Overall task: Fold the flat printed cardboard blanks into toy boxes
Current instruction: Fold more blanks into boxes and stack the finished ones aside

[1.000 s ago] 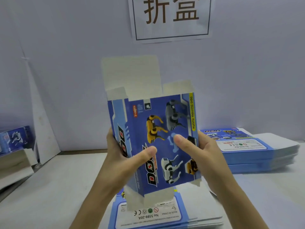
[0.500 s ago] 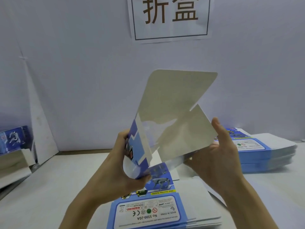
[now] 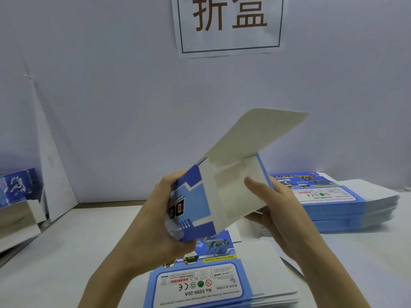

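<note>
At 6 o'clock a near stack of flat blanks (image 3: 200,283) lies on the counter (image 3: 55,263), probably kept close for quick pick-up. Just above it, at centre, the half-formed box (image 3: 198,205) is held tilted in the air. The left hand (image 3: 155,221) curls its grip round the blue side panel to steady the shell. The right hand (image 3: 282,210) pinches an end flap (image 3: 235,187), thumb on top, seemingly to press it inward. The big tuck flap (image 3: 262,134) stands open toward 1 o'clock. A second stack (image 3: 338,201) waits at 3 o'clock.

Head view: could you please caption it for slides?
Left hand and right hand hold a toy box above stacked blanks.
</note>
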`<state>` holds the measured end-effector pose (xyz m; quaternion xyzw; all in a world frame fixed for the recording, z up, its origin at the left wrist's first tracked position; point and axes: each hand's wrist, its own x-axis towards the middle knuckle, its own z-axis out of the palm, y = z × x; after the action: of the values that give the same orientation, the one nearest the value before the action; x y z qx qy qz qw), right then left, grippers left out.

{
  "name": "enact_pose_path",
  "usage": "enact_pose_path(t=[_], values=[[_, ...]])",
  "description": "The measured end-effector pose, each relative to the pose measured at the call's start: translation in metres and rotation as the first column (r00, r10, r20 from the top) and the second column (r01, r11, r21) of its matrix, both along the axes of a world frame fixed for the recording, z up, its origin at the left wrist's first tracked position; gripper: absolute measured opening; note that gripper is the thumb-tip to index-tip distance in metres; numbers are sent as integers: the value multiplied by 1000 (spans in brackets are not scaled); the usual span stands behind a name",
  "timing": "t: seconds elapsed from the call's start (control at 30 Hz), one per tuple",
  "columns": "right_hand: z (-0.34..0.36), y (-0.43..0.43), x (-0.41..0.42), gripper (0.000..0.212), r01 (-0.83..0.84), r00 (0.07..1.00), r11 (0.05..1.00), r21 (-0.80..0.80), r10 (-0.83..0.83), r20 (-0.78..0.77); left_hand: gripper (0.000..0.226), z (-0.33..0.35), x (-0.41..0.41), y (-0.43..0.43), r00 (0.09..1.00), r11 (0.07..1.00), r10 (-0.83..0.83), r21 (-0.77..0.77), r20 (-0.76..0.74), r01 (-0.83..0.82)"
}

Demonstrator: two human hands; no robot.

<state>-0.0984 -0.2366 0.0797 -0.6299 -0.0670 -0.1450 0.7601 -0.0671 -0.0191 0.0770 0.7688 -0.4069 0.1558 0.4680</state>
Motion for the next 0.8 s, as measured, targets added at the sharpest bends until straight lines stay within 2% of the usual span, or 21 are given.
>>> enact_pose_path(t=[0.07, 0.17, 0.27, 0.37, 0.4, 0.47, 0.53, 0.6, 0.7, 0.73, 0.8], values=[[-2, 1, 1, 19, 5, 1000, 1000, -7, -5, 19, 97, 0, 1, 2, 1000, 1000, 11, 5, 5, -11], [-4, 1, 4, 15, 81, 997, 997, 9, -81, -14, 97, -2, 6, 5, 997, 998, 57, 4, 57, -57], [-3, 1, 2, 12, 52, 998, 996, -73, -55, -40, 98, -3, 8, 9, 998, 998, 60, 7, 26, -60], [-3, -1, 0, 32, -13, 1000, 996, -94, 11, -25, 103, -2, 8, 10, 999, 999, 31, 17, 7, -31], [-2, 0, -1, 31, 15, 1000, 996, -90, -17, -19, 104, -2, 8, 9, 1000, 1000, 26, 12, 8, -26], [-3, 1, 1, 14, 103, 994, 991, -88, -106, -23, 104, -2, 8, 8, 999, 999, 37, 2, 16, -37], [-3, 3, 1, 12, 158, 985, 983, -96, -164, -49, 104, -3, 8, 8, 998, 998, 57, -1, 24, -57], [-3, 1, 0, 13, 101, 993, 984, -146, -110, -50, 104, -3, 9, 10, 997, 998, 69, 4, 24, -69], [0, -2, -6, 53, -96, 994, 973, -211, 82, -74, 104, -1, 8, 14, 997, 998, 69, -2, 29, -69], [2, -2, -7, 54, -123, 991, 973, -197, 110, -77, 105, 0, 7, 15, 997, 998, 68, -2, 33, -68], [3, -2, -7, 39, -74, 996, 986, -146, 65, -68, 106, 0, 8, 14, 997, 998, 61, 4, 40, -62]])
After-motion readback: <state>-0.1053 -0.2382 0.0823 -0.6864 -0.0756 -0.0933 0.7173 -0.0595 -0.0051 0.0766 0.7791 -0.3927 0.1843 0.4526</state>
